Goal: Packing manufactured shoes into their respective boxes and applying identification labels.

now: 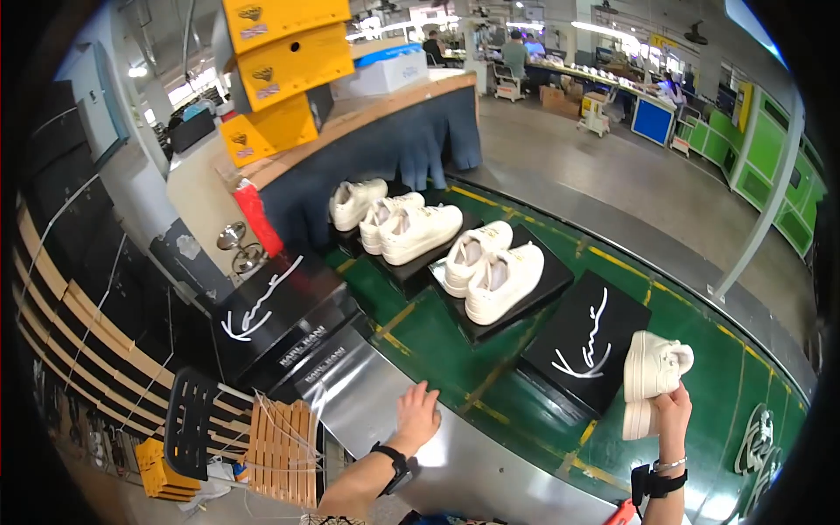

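Observation:
My right hand [673,411] is closed on a pair of cream sneakers [652,363], lifted at the near side of the green belt. One shoe sits above the other, and their soles face left. A black shoebox [588,346] with white script on its lid lies just left of them. My left hand [418,418] holds nothing, its fingers apart and slightly bent, over the metal edge [455,451] of the line. Further along stand more cream sneakers [505,284] on a black box [547,262], with another pair [422,234] and a single visible shoe [357,203] behind.
Black shoeboxes [271,306] are stacked at the left, near a chair [188,420] and a wooden slatted seat [284,451]. Yellow boxes [297,66] rise on a bench behind. Dark striped shoes [757,442] lie on the belt [700,341] at far right. Other people work in the background.

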`<state>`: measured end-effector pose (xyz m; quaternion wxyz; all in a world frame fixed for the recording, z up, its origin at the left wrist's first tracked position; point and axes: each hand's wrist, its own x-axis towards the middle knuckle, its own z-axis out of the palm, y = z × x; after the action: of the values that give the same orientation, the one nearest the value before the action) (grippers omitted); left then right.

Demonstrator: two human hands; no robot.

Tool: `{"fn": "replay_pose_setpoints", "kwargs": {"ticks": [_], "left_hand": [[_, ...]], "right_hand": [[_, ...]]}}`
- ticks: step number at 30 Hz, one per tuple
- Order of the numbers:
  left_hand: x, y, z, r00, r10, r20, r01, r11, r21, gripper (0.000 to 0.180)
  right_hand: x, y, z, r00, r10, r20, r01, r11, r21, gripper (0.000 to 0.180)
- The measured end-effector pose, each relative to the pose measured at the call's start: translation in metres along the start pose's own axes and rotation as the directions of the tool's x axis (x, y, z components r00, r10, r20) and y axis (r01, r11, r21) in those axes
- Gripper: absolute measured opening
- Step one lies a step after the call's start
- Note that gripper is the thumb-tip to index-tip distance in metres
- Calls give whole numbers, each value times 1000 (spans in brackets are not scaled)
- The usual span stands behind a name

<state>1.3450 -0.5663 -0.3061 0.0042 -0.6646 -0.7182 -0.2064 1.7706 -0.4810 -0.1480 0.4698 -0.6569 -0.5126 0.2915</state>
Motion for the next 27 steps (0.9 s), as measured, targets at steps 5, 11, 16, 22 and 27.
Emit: {"fn": "replay_pose_setpoints", "kwargs": {"ticks": [5,11,16,22,27], "left_hand": [[19,-11,-22,986,-148,-78,152,988,42,49],[67,-31,-124,930,-73,-360,62,997,-43,49],[113,-53,-250,792,126,-598,-18,983,183,46],[205,-6,-356,589,487,-645,-238,867,438,37],[278,-35,-443,581,526,-621,-199,831,519,42]], "right_hand": [[14,-3,52,834,-549,-63,460,753,-470,31],[1,25,122,791,-523,316,562,418,-714,31],[-25,7,118,834,-450,319,537,528,-658,46],[-81,32,119,864,-492,104,467,707,-532,49],[-164,69,168,938,-40,345,268,715,-646,51]]}}
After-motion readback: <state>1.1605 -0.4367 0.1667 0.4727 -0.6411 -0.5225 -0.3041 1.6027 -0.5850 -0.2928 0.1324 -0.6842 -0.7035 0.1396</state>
